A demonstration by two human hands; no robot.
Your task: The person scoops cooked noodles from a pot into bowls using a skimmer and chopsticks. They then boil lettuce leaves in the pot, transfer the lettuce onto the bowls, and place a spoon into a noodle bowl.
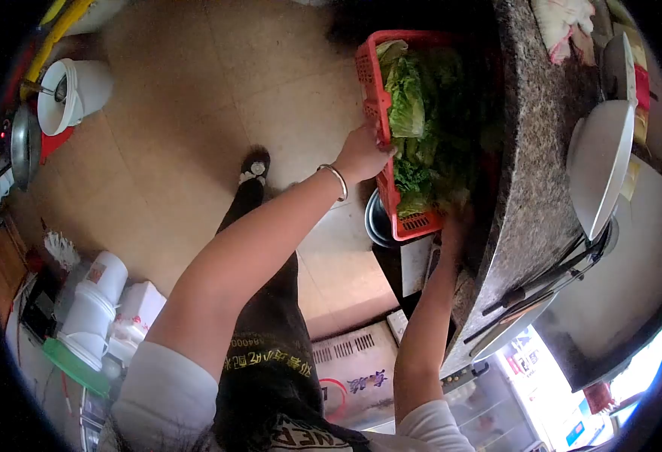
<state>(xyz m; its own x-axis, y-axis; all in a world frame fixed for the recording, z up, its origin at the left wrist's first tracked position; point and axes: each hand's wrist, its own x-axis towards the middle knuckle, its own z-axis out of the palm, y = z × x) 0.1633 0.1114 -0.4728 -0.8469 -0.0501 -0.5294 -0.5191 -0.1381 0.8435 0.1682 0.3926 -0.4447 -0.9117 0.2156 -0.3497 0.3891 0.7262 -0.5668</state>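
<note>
At our far left a white bucket (94,84) lies or leans near the wall; we cannot tell how it is supported. Below it, stacked white tubs (88,318) stand beside the floor.

Towards the middle, our left hand (363,156) has its fingers clamped on the left side of a red basket (375,87). The basket is just beside the tabletop (530,143), on its left, over a round vessel (377,220) that shows at the basket's lower edge; whether the two touch, we cannot tell.

Leafy greens (408,109) fill the basket. We judge them light leaf by leaf, soft, easily bruised and perhaps slippery if wet, while the whole load may have some weight. The slotted plastic looks stiff, though it may flex a little, so the rim on opposite sides seems the best hold, with the leaves left unsqueezed.

Our right hand (454,224) is at the basket's lower right corner, in shadow; we cannot tell whether its fingers are closed on it.

Further right, on the tabletop, we see a white bowl (600,162), well apart from both hands.
</note>
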